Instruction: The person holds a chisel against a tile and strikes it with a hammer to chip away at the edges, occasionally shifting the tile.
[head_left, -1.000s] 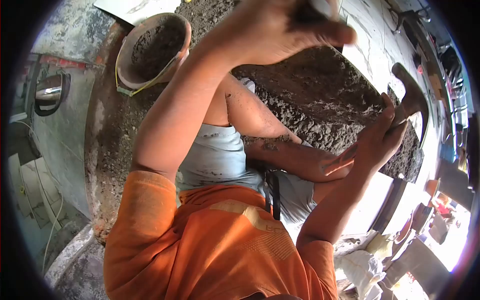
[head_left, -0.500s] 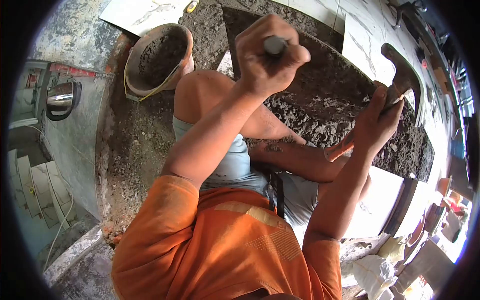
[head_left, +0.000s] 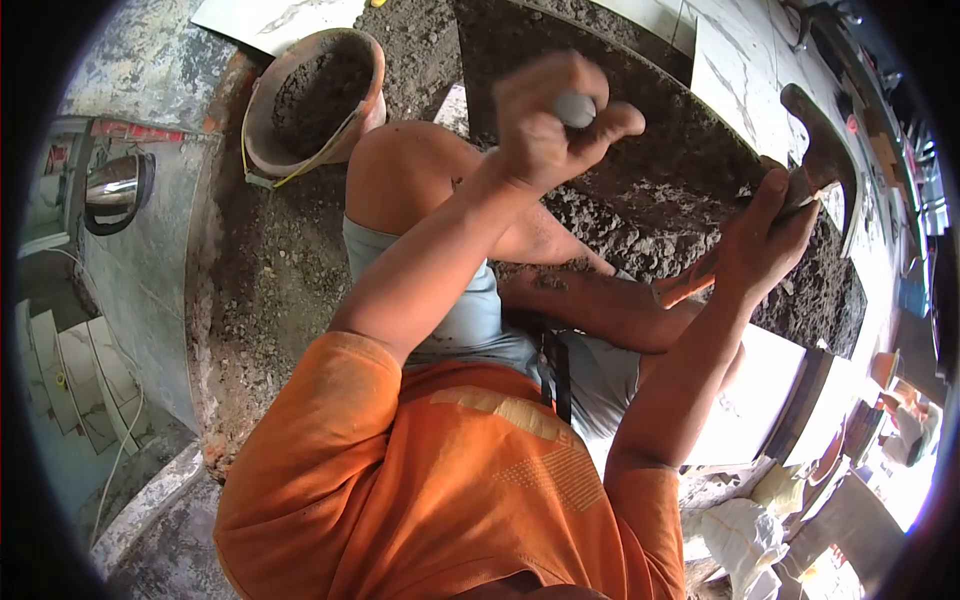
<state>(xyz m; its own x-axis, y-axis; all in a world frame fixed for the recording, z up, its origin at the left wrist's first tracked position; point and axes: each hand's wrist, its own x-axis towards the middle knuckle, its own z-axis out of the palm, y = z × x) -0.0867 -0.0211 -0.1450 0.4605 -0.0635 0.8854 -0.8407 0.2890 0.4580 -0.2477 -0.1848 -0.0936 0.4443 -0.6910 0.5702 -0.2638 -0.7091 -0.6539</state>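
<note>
My left hand (head_left: 555,125) is raised over the dark soil patch (head_left: 660,140), fingers wrapped round a grey round-ended tool (head_left: 575,109); the rest of that tool is hidden by the hand. On the right, my right hand (head_left: 765,235) grips a hammer (head_left: 828,150) close to its curved metal head. The hammer's reddish-brown handle (head_left: 690,283) slants down to the left beneath that hand. The two hands are apart, and the hammer head does not touch the grey tool.
A bucket (head_left: 375,110) with dark material in it stands at upper left. Marbled tiles (head_left: 735,85) lie past the soil, and a kettle (head_left: 115,190) is at far left. My bent legs (head_left: 410,165) are beside the soil. A white sack (head_left: 742,535) lies at lower right.
My left hand, with the grey tool, has moved slightly right and down and is blurred. My right hand and the hammer sit slightly further right. The view has shifted a little.
</note>
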